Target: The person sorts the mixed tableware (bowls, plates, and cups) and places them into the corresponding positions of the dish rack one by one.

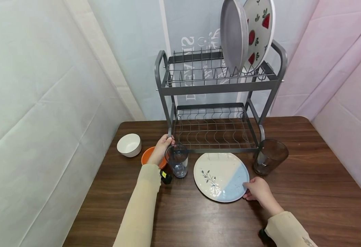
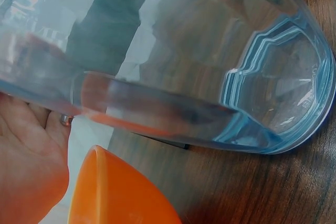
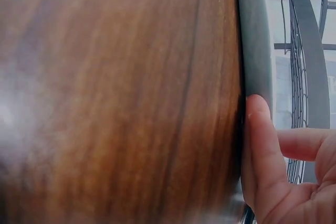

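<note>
From here I see the plate [image 1: 220, 176] in front of the rack [image 1: 220, 89], just left of the right hand [image 1: 257, 190], whose nearly closed thumb and fingers pinch it; the left hand [image 1: 161, 147] grips the rack.

Plate [image 1: 219, 176]: round, cream and pale blue with a leafy sprig, face up on the table [image 1: 196, 223]. Rack [image 1: 220, 90]: dark grey metal, two-tiered, upright behind the plate.
</note>
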Demonstrator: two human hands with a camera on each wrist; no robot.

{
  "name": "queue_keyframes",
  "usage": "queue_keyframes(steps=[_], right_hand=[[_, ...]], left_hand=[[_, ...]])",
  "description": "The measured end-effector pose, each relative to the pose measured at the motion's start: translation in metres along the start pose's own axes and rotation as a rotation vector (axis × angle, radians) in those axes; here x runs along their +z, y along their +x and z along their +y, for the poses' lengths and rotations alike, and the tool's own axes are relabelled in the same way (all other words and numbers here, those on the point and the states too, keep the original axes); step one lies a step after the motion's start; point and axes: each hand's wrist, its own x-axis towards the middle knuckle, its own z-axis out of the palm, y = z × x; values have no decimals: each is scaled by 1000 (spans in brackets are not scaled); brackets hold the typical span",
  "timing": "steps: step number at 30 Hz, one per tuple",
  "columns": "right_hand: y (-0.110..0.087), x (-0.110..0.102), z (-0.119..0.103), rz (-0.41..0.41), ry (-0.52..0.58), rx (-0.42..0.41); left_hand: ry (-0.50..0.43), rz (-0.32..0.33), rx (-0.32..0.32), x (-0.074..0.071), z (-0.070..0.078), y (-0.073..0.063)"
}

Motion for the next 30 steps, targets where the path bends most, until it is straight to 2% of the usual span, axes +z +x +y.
queue_keyframes(steps=[8,17,25,30], right_hand=[[3,0,-2,-4,-40,-21],[-1,1,-1,38,-72,-52],[-3,3,-4,37,90,-22],[-4,3,0,-20,220,1]], left_hand=[[-6,-4,-1,-1,1,-1],[-13,-18,-3,0,0,-1],[-21,0,0,0,-1,-1],[-19,3,0,0,0,-1]])
